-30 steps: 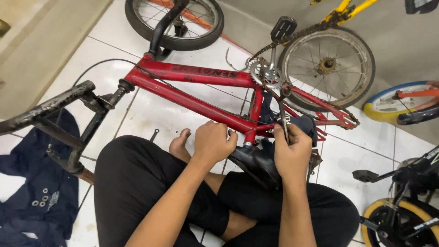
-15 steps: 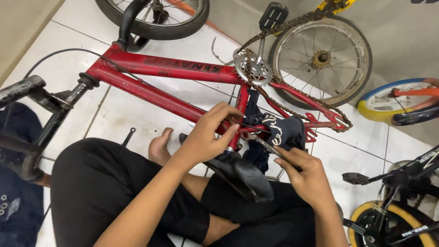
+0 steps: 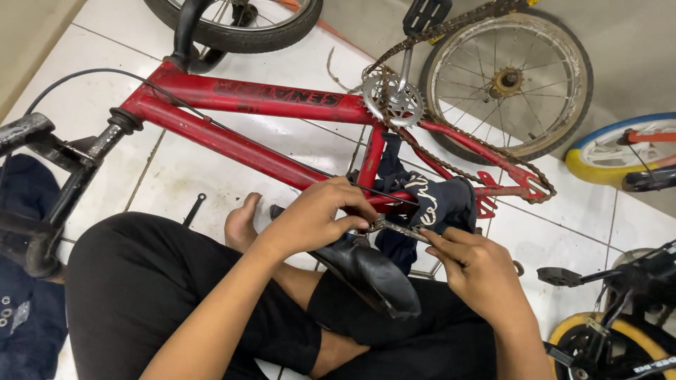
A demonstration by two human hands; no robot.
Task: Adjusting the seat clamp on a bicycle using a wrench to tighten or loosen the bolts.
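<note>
A red bicycle frame (image 3: 267, 98) lies upside down on the tiled floor in front of my crossed legs. My left hand (image 3: 317, 214) is curled over the seat clamp where the frame meets the black saddle (image 3: 373, 271). My right hand (image 3: 479, 267) holds a slim metal wrench (image 3: 398, 229) by its handle, and its head reaches to the clamp under my left fingers. A dark cloth with white lettering (image 3: 436, 200) hangs on the frame just behind the wrench.
The rusty chain and chainring (image 3: 398, 102) run to the rear wheel (image 3: 507, 81) at the upper right. The front wheel (image 3: 239, 21) is at the top and the handlebar (image 3: 42, 141) at the left. A yellow-rimmed wheel (image 3: 620, 151) and another small bike (image 3: 620, 317) stand to the right. A small tool (image 3: 191, 209) lies by my foot.
My right hand came down from holding the wrench upright by the frame to holding it low and nearly flat at the clamp. My left hand stayed at the clamp.
</note>
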